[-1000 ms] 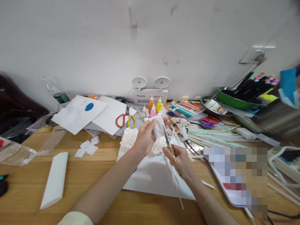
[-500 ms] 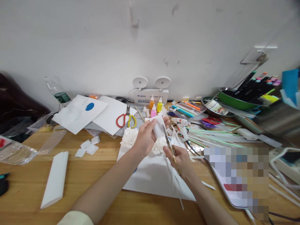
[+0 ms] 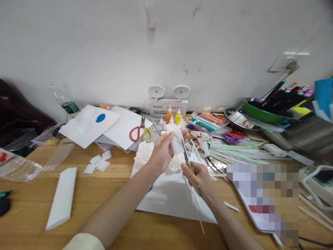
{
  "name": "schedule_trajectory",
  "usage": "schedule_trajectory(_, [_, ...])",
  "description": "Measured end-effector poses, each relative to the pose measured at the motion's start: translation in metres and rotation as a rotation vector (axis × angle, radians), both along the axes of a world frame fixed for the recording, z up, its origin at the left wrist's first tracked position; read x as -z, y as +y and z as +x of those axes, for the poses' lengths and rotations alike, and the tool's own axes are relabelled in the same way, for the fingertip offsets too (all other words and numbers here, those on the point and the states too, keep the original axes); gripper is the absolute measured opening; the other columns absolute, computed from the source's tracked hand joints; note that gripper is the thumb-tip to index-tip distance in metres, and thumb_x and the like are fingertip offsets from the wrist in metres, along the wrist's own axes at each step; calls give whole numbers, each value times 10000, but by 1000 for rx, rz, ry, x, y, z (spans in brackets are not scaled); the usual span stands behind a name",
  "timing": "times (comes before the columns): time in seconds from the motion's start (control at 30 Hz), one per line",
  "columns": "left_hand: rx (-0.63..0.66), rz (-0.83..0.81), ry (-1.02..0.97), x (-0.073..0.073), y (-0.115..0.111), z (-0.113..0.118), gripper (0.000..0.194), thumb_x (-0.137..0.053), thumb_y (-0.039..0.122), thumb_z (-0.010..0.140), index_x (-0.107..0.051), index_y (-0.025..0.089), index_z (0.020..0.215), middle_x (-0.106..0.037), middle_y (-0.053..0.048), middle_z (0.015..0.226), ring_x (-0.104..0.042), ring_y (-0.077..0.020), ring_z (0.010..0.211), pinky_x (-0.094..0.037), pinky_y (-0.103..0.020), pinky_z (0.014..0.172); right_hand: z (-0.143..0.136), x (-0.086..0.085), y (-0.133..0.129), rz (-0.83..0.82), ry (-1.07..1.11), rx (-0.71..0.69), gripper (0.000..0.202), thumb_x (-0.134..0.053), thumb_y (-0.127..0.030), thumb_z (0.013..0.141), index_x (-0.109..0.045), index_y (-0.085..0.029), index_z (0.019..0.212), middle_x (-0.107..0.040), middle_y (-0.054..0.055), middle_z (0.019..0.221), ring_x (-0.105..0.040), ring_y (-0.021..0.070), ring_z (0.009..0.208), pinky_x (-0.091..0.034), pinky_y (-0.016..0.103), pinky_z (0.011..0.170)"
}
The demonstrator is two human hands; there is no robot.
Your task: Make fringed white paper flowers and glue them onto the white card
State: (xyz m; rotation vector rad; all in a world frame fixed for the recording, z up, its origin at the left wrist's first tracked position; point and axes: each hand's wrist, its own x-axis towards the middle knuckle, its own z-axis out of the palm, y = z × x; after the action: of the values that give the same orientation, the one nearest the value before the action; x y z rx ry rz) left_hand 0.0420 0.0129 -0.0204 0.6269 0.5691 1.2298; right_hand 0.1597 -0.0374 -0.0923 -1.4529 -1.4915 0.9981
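My left hand grips a folded piece of white paper between thumb and fingers, above the desk. Gold-handled scissors are in my right hand, their blades lying along the paper's right edge. A narrow white strip hangs down below the scissors. Under my hands lies a large white sheet with clumps of crumpled white paper along its far part. Part of a blue shape on that sheet is hidden by my left forearm.
Red-and-yellow-handled scissors lie on white sheets at the back. A folded white paper and several small white squares are on the left. A glue gun, scattered strips and a tablet-like device are on the right.
The paper's top edge has risen slightly and now covers more of the pink bottle. Both hands keep their hold, and the view has shifted a little.
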Motion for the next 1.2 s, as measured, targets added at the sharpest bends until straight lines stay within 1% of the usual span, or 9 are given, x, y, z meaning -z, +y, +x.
schedule_trajectory(0.1, [9, -10, 6, 1, -1, 1, 218, -499, 197, 805, -628, 102, 954, -673, -122, 987, -581, -219, 1022, -418, -353, 921, 0, 3, 1, -5, 71, -39, 422, -476, -548, 753, -455, -177, 553, -379, -57, 381, -336, 75, 357, -245, 216, 372])
schedule_trajectory(0.37, [35, -36, 11, 1, -4, 5, 203, -502, 188, 796, -651, 100, 902, -688, -119, 931, -593, -222, 1000, -424, -361, 914, 1, 5, 2, 3, 133, -35, 401, -492, -521, 757, -475, -168, 567, -379, -59, 403, -341, 74, 379, -251, 218, 388])
schedule_trajectory(0.47, [62, -67, 31, 2, -4, 5, 201, -523, 191, 781, -654, 92, 897, -685, -128, 938, -594, -230, 996, -425, -365, 912, 2, 4, 3, 4, 150, -32, 400, -487, -522, 760, -487, -164, 581, -384, -58, 410, -343, 75, 379, -252, 221, 392])
schedule_trajectory(0.7, [98, -62, 49, 3, -6, 6, 213, -518, 195, 791, -654, 86, 914, -675, -142, 969, -597, -234, 988, -426, -377, 909, 3, 7, 3, 2, 200, -19, 400, -490, -524, 762, -480, -167, 582, -375, -65, 408, -338, 74, 372, -247, 225, 394])
schedule_trajectory(0.97, [114, -76, 74, 1, -8, 7, 209, -563, 211, 758, -654, 93, 904, -688, -133, 922, -605, -233, 970, -420, -373, 909, 3, 6, 4, 6, 178, 11, 408, -492, -531, 758, -494, -166, 573, -379, -61, 390, -336, 79, 371, -241, 228, 391])
schedule_trajectory(1.2, [133, -50, 29, 4, -7, 6, 232, -542, 222, 773, -645, 101, 943, -679, -126, 963, -594, -230, 993, -418, -367, 918, 3, 3, 1, 10, 168, 13, 419, -487, -533, 765, -465, -174, 550, -360, -68, 381, -326, 75, 362, -236, 226, 396])
